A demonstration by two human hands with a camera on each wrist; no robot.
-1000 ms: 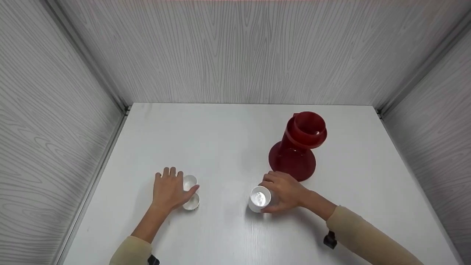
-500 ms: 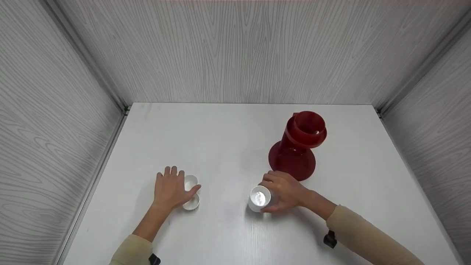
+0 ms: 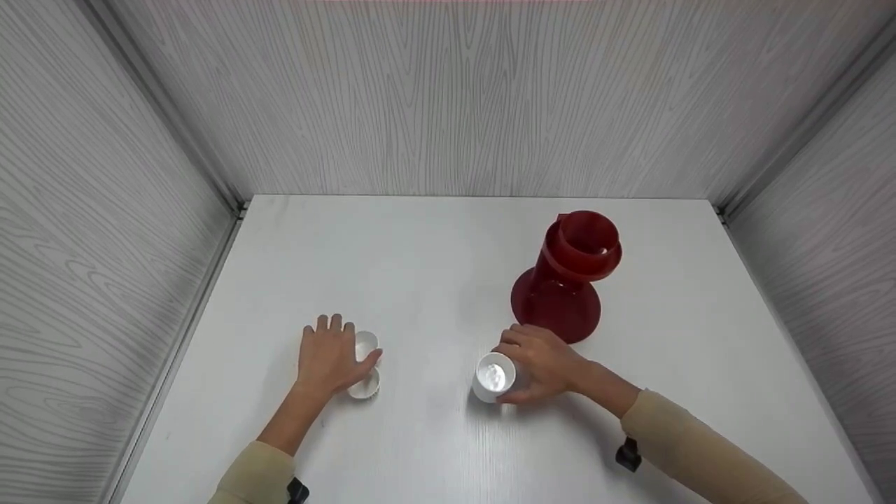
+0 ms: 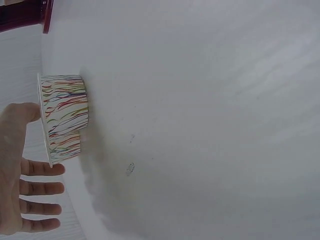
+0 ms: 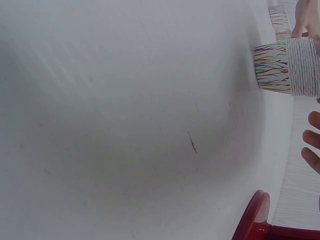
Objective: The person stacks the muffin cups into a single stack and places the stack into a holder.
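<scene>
Two small white paper cups, a farther one (image 3: 367,341) and a nearer one (image 3: 363,386), stand close together at my left hand (image 3: 327,360). Its fingers reach forward almost straight, while the thumb lies across the cups in the head view. Coloured squiggly lines cover the cups' sides (image 4: 65,105) in the left wrist view. My right hand (image 3: 542,360) grips a stack of matching paper cups (image 3: 494,378), thumb on the near side and fingers on the far side. Layered white rims show on this upright stack (image 5: 303,67) in the right wrist view.
Beyond the right hand stands a red stand (image 3: 560,308) with a round base, a column and a cup-shaped ring holder (image 3: 584,245) on top. Grey wood-grain panels (image 3: 448,98) enclose the white table (image 3: 420,266) at the back and both sides.
My left hand has shifted slightly right and forward, and the farther cup has moved a little to the right with it. The right hand and its stack stay in place.
</scene>
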